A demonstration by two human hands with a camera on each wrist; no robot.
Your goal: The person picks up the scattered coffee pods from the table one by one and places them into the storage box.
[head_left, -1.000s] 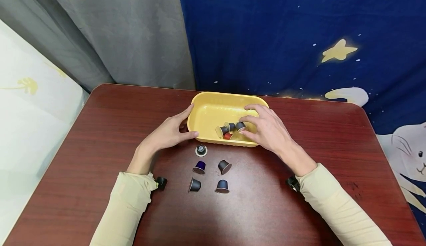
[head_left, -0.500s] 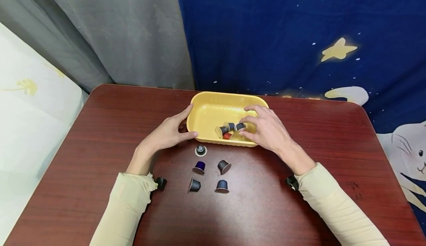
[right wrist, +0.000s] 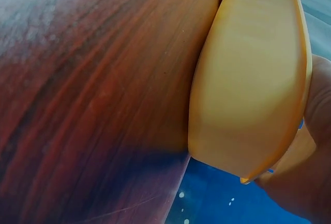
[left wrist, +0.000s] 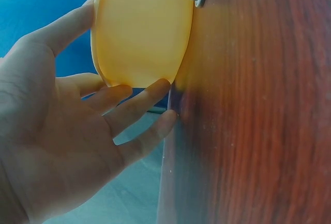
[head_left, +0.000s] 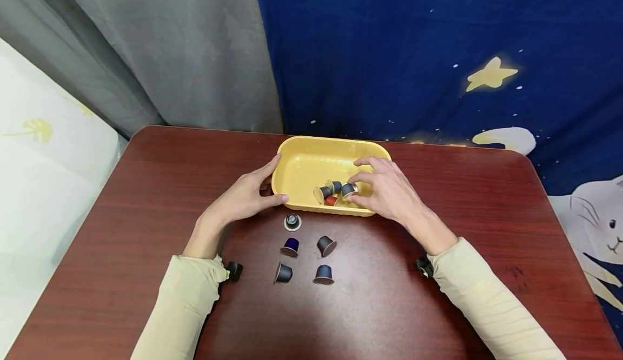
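Observation:
My left hand [head_left: 242, 195] rests against the left end of a yellow plastic basin [head_left: 311, 142], its thumb at the near rim. In the left wrist view its fingers [left wrist: 135, 109] spread nearly straight along the basin's end wall. Reaching over the right side, my right hand [head_left: 391, 191] pinches a dark coffee capsule [head_left: 348, 190] between thumb and forefinger. Beside that capsule lie two more dark capsules [head_left: 322, 193] and a red capsule [head_left: 331, 201]. The right wrist view shows mostly the basin's outer wall [right wrist: 248, 79]; the fingertips are hidden there.
Several capsules lie on the reddish wooden table [head_left: 389, 306] in front of the basin: a black one [head_left: 292, 221] rim down, a purple one [head_left: 290, 247] and dark ones [head_left: 323, 274]. Grey and blue curtains [head_left: 389, 52] hang behind the table's far edge.
The capsule at my right fingertips has turned and tilted slightly within the basin. Both hands stay in nearly the same places; the head view has shifted a little.

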